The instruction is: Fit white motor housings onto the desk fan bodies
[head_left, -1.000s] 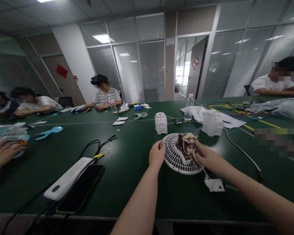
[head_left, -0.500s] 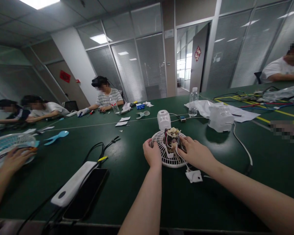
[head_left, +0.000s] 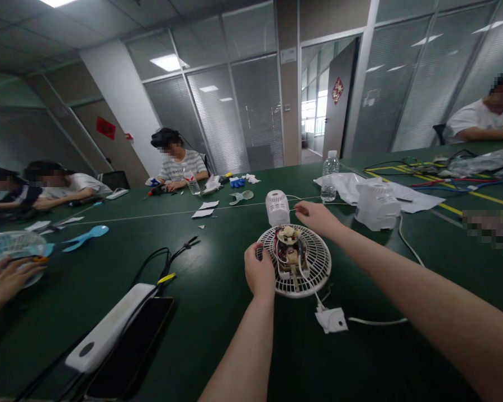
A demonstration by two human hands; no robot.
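A round white fan grille point(head_left: 319, 268) lies on the table, with an exposed fan motor point(head_left: 291, 254) and its wires on top. My left hand point(head_left: 260, 271) curls around the grille's left rim. Beyond the far right rim, my right hand point(head_left: 321, 219) is off the motor, its fingers bent together beside a white vented motor cover point(head_left: 278, 207). Whether anything is between those fingertips is hidden. From the motor, a thin white wire runs down to a small white plate point(head_left: 332, 320) with a hole, in front of the grille.
A white housing point(head_left: 377, 205) and a water bottle point(head_left: 330, 176) stand at right, near a white sheet point(head_left: 423, 200). On the left lie a white power strip point(head_left: 109, 329), a black phone point(head_left: 129, 346) and a blue spoon-like piece point(head_left: 86, 237). A co-worker's hand point(head_left: 12, 276) is at far left.
My right hand has left the motor and moved up, past the grille's far edge toward the motor cover. It now covers the small blue piece behind. My left hand stays at the rim.
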